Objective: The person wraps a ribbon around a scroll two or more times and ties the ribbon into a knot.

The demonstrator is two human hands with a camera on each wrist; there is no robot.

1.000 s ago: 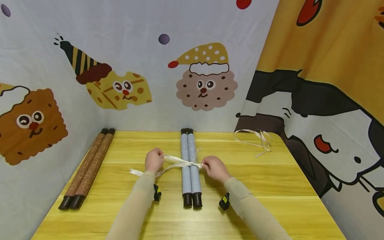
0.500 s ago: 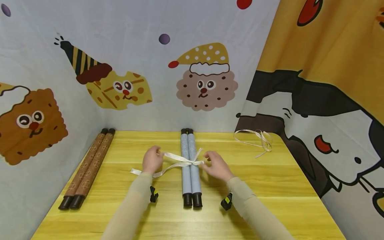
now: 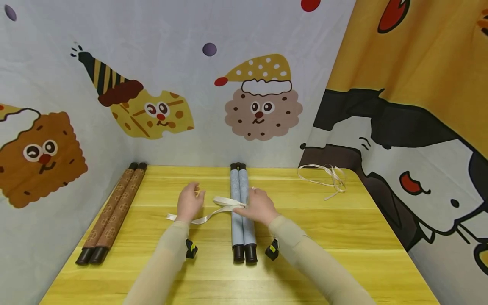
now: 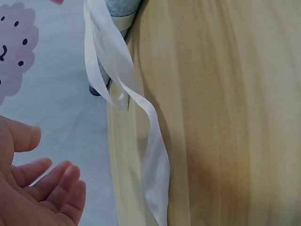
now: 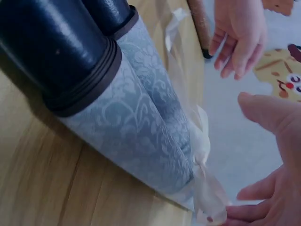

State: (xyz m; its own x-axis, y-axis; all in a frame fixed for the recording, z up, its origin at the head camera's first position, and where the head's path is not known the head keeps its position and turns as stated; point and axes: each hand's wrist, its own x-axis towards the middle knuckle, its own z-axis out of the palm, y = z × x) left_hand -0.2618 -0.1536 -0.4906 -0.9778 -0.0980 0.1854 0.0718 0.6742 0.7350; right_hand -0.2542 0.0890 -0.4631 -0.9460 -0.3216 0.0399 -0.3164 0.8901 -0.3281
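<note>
- Two pale blue scrolls [image 3: 237, 231] lie side by side on the wooden table [image 3: 366, 245], touching, their dark end caps [image 3: 250, 254] showing.
- A white ribbon [image 4: 156, 174] goes round these blue scrolls near the middle, tied with a knot [image 5: 201, 157]; a loop and a long, twisting tail trail off to the scrolls' left.
- The person's left hand [image 3: 189, 204] is left of the blue scrolls, near the ribbon's loop, fingers loosely bent and gripping nothing.
- The right hand [image 3: 261, 206] is over the blue scrolls at the knot, its thumb spread wide of the fingers, so I see no pinch; the fingertips are right by the ribbon, though I can't tell whether they touch it.
- Well to the left of the blue scrolls lie two brown patterned scrolls [image 3: 123, 209].
- Off to the blue scrolls' right, towards the table's far edge, lies a loosely looped second ribbon [image 3: 337, 186].
- Beyond the blue scrolls hangs a cartoon-printed cloth [image 3: 171, 51].
</note>
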